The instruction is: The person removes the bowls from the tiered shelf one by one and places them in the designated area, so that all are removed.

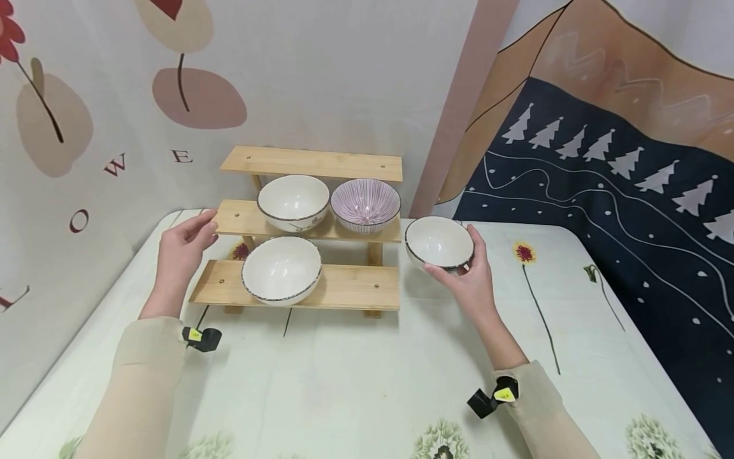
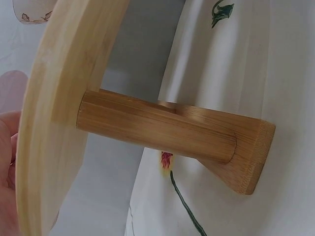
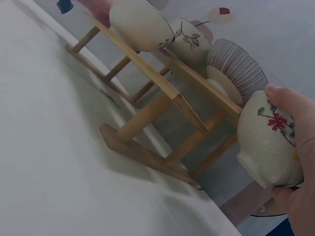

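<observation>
On the right in the head view, my right hand (image 1: 471,280) grips a white bowl (image 1: 438,241) between thumb and fingers, beside the wooden tiered rack (image 1: 355,290). The right wrist view shows red flowers on the outside of this held bowl (image 3: 270,137). My left hand (image 1: 186,245) is at the left end of the middle shelf, its fingers loosely bent at the board's edge. Part of that hand (image 2: 7,152) appears behind a board in the left wrist view; its fingertips are mostly hidden.
The middle shelf carries a white bowl (image 1: 294,203) and a purple-striped bowl (image 1: 366,204). A larger white bowl (image 1: 281,270) sits on the lowest shelf. The rack stands on a table with a pale flowered cloth (image 1: 338,376), before a printed curtain (image 1: 344,83).
</observation>
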`<state>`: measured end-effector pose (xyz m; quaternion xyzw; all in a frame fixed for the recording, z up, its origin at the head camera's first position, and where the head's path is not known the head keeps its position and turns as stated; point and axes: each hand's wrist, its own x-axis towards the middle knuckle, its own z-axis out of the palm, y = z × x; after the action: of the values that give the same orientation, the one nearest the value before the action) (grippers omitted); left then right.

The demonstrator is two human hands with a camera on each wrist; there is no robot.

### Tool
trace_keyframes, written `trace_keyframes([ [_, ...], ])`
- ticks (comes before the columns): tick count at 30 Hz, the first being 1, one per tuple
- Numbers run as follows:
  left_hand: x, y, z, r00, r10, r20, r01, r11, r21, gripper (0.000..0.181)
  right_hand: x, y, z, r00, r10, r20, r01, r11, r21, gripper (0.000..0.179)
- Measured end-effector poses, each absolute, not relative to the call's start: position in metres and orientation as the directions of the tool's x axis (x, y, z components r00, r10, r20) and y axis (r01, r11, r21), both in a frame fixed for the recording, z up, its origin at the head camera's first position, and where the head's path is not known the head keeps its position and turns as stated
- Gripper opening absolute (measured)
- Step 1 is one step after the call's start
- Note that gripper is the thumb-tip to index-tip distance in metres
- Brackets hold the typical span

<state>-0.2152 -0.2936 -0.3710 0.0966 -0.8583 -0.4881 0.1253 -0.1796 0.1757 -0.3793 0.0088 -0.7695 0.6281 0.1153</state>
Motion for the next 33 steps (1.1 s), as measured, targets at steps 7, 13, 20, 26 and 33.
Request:
trace_keyframes([
  [7,-0.214,-0.293,-0.369,-0.949,-0.295,0.107,-0.058,0.500,0.864,0.052,-0.186,0.177,-0.383,-0.971,0.146,0.187,-0.154,0.212,-0.965,0.104],
  [13,-0.214,-0.292,-0.369,-0.950,-0.298,0.098,-0.070,0.505,0.860,0.051,-0.193,0.177,-0.388,-0.969,0.156,0.194,-0.161,0.202,-0.966,0.105],
  [20,-0.214,-0.292,-0.370,-0.950,-0.295,0.103,-0.062,0.501,0.863,0.051,-0.200,0.176,-0.393,-0.966,0.176,0.188,-0.155,0.185,-0.970,0.104],
  [26,-0.216,-0.292,-0.371,-0.950,-0.290,0.112,-0.050,0.498,0.866,0.050,-0.206,0.176,-0.397,-0.966,0.184,0.183,-0.154,0.161,-0.975,0.102],
  [33,-0.215,-0.292,-0.371,-0.948,-0.296,0.116,-0.048,0.495,0.868,0.051,-0.212,0.178,-0.406,-0.967,0.190,0.169,-0.129,0.206,-0.970,0.103],
])
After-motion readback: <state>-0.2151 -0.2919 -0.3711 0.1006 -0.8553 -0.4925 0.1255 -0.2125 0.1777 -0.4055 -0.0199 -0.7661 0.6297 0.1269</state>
